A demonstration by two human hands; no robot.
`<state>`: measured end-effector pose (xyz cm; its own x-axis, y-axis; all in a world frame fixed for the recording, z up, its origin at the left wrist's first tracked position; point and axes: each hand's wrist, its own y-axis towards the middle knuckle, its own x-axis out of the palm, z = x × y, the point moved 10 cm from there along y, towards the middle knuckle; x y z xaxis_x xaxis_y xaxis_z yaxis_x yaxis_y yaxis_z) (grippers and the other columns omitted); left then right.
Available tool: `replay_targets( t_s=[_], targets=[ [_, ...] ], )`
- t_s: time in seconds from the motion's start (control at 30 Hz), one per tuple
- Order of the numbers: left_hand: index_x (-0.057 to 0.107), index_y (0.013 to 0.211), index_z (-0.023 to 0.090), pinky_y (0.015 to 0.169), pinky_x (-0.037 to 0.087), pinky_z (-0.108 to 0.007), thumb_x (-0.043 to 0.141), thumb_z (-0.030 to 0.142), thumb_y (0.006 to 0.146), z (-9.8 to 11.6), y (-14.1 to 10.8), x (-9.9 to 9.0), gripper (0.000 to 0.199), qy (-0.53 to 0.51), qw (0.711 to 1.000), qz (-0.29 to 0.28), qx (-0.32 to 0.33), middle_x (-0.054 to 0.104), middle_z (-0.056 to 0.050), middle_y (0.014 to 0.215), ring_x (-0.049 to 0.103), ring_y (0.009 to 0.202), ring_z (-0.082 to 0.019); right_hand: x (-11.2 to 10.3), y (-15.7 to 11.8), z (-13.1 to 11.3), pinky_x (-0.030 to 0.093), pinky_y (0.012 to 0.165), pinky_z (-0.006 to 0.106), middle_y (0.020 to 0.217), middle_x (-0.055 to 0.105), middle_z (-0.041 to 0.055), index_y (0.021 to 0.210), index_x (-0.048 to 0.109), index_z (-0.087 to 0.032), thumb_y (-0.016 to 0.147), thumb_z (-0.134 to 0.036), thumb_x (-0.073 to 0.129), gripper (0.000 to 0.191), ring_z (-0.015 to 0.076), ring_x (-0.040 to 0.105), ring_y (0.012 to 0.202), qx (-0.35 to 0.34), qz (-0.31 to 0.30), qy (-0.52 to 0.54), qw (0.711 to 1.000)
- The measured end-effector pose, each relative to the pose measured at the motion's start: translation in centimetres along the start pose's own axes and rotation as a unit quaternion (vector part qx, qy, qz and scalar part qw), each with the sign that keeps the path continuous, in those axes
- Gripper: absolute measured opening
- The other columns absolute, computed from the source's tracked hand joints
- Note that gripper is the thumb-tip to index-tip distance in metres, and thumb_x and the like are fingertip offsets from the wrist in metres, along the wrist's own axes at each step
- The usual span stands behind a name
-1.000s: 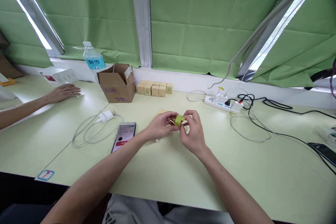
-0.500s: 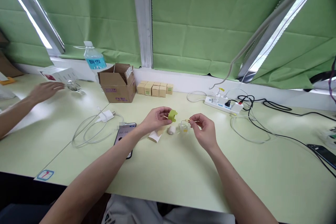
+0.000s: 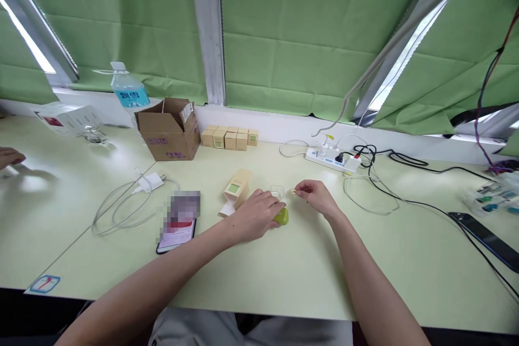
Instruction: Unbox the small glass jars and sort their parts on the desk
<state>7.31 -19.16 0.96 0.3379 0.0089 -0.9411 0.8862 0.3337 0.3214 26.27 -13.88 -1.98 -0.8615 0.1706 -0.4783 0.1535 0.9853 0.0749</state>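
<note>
The left hand (image 3: 259, 212) is palm down, its fingers curled about the left part of a rounded green case (image 3: 283, 216). It grasps the case; how firmly cannot be told, as the hand covers part of it. The case is low over the near middle of the table (image 3: 308, 275); whether its underside touches the surface cannot be determined.

The right hand (image 3: 315, 196) is raised slightly to the right, thumb and forefinger pinched on a small yellowish piece (image 3: 294, 191). The piece is too small to identify. A clear container (image 3: 277, 190) stands between the two hands, just beyond the green case.

Left of the container is a small carton (image 3: 240, 186) bearing a green label, a pale flap extending from its near end. Further left a phone (image 3: 178, 230) lies with its screen lit, and near it a white charger (image 3: 151, 181) with a looped cable.

Along the wall, from left to right: a bottle (image 3: 132, 96) with a blue label, partly behind an open cardboard box (image 3: 170, 138); a group of small boxes (image 3: 230, 139); a white power strip (image 3: 330, 160) with plugs inserted. A dark phone (image 3: 486, 239) lies at the far right. At the left edge, another person's hand (image 3: 10, 157) is partly in view; its grip cannot be told.
</note>
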Motion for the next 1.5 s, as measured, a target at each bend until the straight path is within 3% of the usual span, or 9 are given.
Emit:
replay_targets(
  t_s=[0.2, 0.33, 0.57, 0.73, 0.83, 0.93, 1.13, 1.3, 1.5],
  targets=[
    [0.061, 0.124, 0.016, 0.089, 0.04, -0.042, 0.069, 0.028, 0.099, 0.7, 0.6, 1.0, 0.029, 0.023, 1.0, -0.004, 0.001, 0.073, -0.013, 0.115, 0.062, 0.11, -0.03, -0.5, 0.5, 1.5, 0.046, 0.065, 0.03, 0.074, 0.072, 0.0036, 0.075, 0.074, -0.018, 0.067, -0.035, 0.069, 0.019, 0.0164, 0.059, 0.068, 0.015, 0.005, -0.033, 0.999],
    [0.061, 0.128, 0.016, 0.092, 0.04, -0.043, 0.073, 0.033, 0.096, 0.5, 0.5, -0.1, 0.039, 0.0, 1.0, 0.002, -0.01, 0.073, -0.014, 0.122, 0.061, 0.114, -0.031, 0.1, 0.5, 1.9, 0.046, 0.064, 0.029, 0.073, 0.072, 0.0033, 0.075, 0.074, -0.019, 0.067, -0.033, 0.069, 0.017, 0.0162, 0.058, 0.067, 0.022, -0.006, -0.043, 0.999],
    [0.07, 0.12, 0.019, 0.098, 0.04, -0.049, 0.067, 0.019, 0.09, -4.9, -1.1, -5.3, 0.031, -0.023, 0.99, 0.073, -0.116, 0.074, -0.013, 0.117, 0.06, 0.115, -0.033, 0.4, 0.3, 1.6, 0.05, 0.067, 0.03, 0.077, 0.075, 0.0042, 0.077, 0.073, -0.02, 0.067, -0.029, 0.066, 0.015, 0.0174, 0.063, 0.07, 0.022, -0.011, -0.047, 0.999],
    [0.074, 0.114, 0.019, 0.097, 0.037, -0.049, 0.076, 0.024, 0.082, -6.8, -1.7, -4.9, 0.032, -0.006, 0.991, 0.039, -0.128, 0.076, -0.014, 0.109, 0.058, 0.117, -0.036, 0.6, 0.3, 1.9, 0.051, 0.067, 0.03, 0.074, 0.075, 0.0041, 0.074, 0.072, -0.021, 0.066, -0.024, 0.065, 0.01, 0.0194, 0.067, 0.072, 0.029, -0.013, -0.068, 0.997],
    [0.073, 0.113, 0.018, 0.097, 0.036, -0.049, 0.076, 0.027, 0.085, -5.6, -1.6, -4.6, 0.029, 0.014, 0.993, 0.026, -0.112, 0.075, -0.014, 0.107, 0.057, 0.117, -0.036, 0.5, 0.2, 2.0, 0.05, 0.068, 0.03, 0.076, 0.076, 0.0043, 0.074, 0.073, -0.021, 0.067, -0.021, 0.066, 0.01, 0.02, 0.067, 0.074, 0.027, -0.012, -0.091, 0.995],
    [0.07, 0.119, 0.017, 0.098, 0.035, -0.048, 0.074, 0.035, 0.091, -2.4, -1.0, -4.0, 0.034, 0.018, 0.998, 0.011, -0.061, 0.075, -0.014, 0.112, 0.057, 0.117, -0.034, 0.5, 0.1, 1.9, 0.048, 0.068, 0.03, 0.077, 0.076, 0.0039, 0.073, 0.073, -0.021, 0.067, -0.02, 0.066, 0.01, 0.0196, 0.066, 0.074, 0.023, -0.018, -0.11, 0.993],
    [0.063, 0.128, 0.016, 0.094, 0.038, -0.045, 0.079, 0.049, 0.089, 2.7, -0.3, -0.3, 0.054, 0.033, 0.999, -0.024, 0.028, 0.073, -0.014, 0.111, 0.056, 0.117, -0.034, 0.8, 0.0, 1.6, 0.047, 0.067, 0.029, 0.074, 0.074, 0.0023, 0.073, 0.073, -0.02, 0.069, -0.021, 0.065, 0.009, 0.018, 0.064, 0.071, 0.008, -0.043, -0.123, 0.991],
    [0.063, 0.114, 0.016, 0.09, 0.04, -0.044, 0.075, 0.03, 0.093, 1.6, -0.4, 1.1, 0.028, 0.046, 0.999, -0.012, 0.005, 0.07, -0.013, 0.108, 0.055, 0.113, -0.032, 1.2, 0.2, 1.5, 0.047, 0.069, 0.029, 0.078, 0.075, 0.002, 0.077, 0.073, -0.022, 0.073, -0.022, 0.064, 0.01, 0.0174, 0.063, 0.072, -0.005, -0.019, -0.135, 0.991],
    [0.058, 0.119, 0.02, 0.09, 0.045, -0.044, 0.071, 0.013, 0.088, -0.6, -0.6, 0.2, 0.034, 0.017, 0.997, 0.033, -0.061, 0.066, -0.011, 0.116, 0.051, 0.114, -0.032, 1.4, 0.4, 1.4, 0.048, 0.071, 0.028, 0.083, 0.075, 0.0013, 0.081, 0.072, -0.023, 0.078, -0.019, 0.063, 0.01, 0.017, 0.065, 0.075, -0.003, 0.015, -0.152, 0.988]
  ],
)
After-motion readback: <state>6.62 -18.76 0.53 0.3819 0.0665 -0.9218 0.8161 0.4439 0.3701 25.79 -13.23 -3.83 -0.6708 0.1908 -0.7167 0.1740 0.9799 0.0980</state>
